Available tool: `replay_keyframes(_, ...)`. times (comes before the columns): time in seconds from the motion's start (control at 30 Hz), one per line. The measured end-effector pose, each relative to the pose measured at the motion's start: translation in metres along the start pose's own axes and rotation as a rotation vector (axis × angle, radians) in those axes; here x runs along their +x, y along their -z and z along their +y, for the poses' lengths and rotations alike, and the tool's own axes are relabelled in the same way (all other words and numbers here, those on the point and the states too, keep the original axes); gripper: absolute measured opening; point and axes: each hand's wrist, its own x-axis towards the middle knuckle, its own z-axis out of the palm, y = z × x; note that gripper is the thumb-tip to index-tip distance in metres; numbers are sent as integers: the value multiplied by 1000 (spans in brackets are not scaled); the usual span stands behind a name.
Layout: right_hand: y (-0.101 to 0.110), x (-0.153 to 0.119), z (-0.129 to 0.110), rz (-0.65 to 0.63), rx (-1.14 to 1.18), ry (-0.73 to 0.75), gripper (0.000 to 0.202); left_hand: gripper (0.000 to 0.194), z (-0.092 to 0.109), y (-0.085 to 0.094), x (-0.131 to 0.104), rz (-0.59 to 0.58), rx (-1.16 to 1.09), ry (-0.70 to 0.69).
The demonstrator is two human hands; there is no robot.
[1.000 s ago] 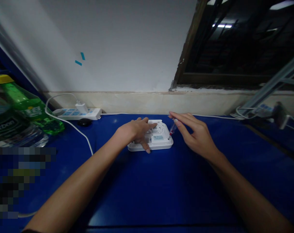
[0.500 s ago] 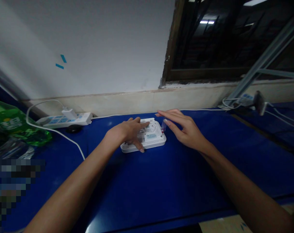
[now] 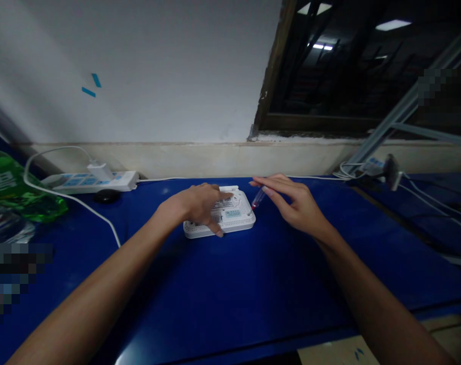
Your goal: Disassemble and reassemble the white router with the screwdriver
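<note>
A white router (image 3: 238, 215) with vent holes and pale labels lies flat on the blue table, and a white antenna runs along its far edge. Across its left part spreads my left hand (image 3: 202, 205), gripping it with the thumb at the near edge and the fingers over the top. My right hand (image 3: 291, 200) is closed on a small screwdriver (image 3: 258, 197) with a clear handle and a red collar. The screwdriver leans to the right, its tip at the router's right corner. Whether the tip sits in a screw is too small to tell.
On the left are a white power strip (image 3: 126, 181) with a plugged-in charger (image 3: 101, 171), a black mouse (image 3: 107, 195) and a green plastic package (image 3: 25, 190). A white cable (image 3: 89, 209) loops over the table (image 3: 230, 294). A phone on a stand (image 3: 392, 172) is at right.
The screwdriver now leans further to the right, with my right hand's fingers shifted along its handle. My left hand stays on the router. The whole view has shifted slightly.
</note>
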Motion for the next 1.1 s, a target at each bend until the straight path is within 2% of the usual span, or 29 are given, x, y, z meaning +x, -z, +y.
replay_keyframes(0.2,-4,-4,0,96,-16,-27,27,106,-1,-10,6,82,-30,-120)
replay_keyframes(0.33,5,-7,7,94,-86,3,23,99,6,-24,18,167,-82,-198)
replay_keyframes(0.43,11,-11,11,63,-75,-43,31,101,9,-30,26,175,-109,-228)
replay_keyframes(0.53,12,-13,14,42,-13,-99,35,105,10,-28,27,159,-105,-234)
replay_keyframes(0.63,8,-14,15,84,26,-132,29,108,11,-23,24,132,-86,-208)
replay_keyframes(0.73,3,-13,14,100,-17,-101,23,109,10,-18,19,114,-71,-153)
replay_keyframes(0.83,1,-13,10,62,-40,-68,29,111,8,-15,16,91,-66,-123)
replay_keyframes(0.97,6,-12,10,17,28,-92,38,113,3,-13,16,79,-69,-133)
replay_keyframes(1.1,12,-13,16,61,51,-138,29,110,1,-14,18,78,-80,-132)
